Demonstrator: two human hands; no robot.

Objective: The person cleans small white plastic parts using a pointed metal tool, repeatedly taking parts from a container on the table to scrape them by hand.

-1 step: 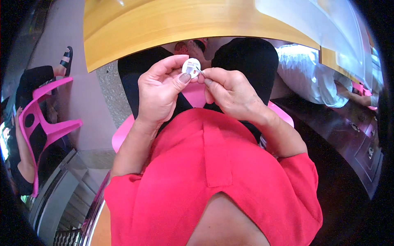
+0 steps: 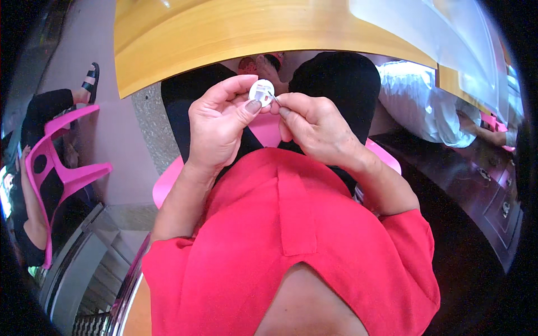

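Observation:
Between the thumb and fingers of my left hand (image 2: 221, 120) is a small round white piece (image 2: 260, 88), plastic by its look, with openings in its face. It is held above my lap, close to the table's near edge. My right hand (image 2: 314, 115) pinches a thin, short metallic rod (image 2: 274, 98) between thumb and forefinger. The rod's far end reaches the right side of the white piece; whether it sits inside an opening is too small to tell. Both hands are closed.
The yellow wooden table (image 2: 252, 33) is just ahead, with a clear sheet (image 2: 443, 33) over its right part. A pink chair (image 2: 53, 162) with a seated person is at left. Another person in pale clothing (image 2: 426, 103) is at right, by dark drawers (image 2: 465, 173).

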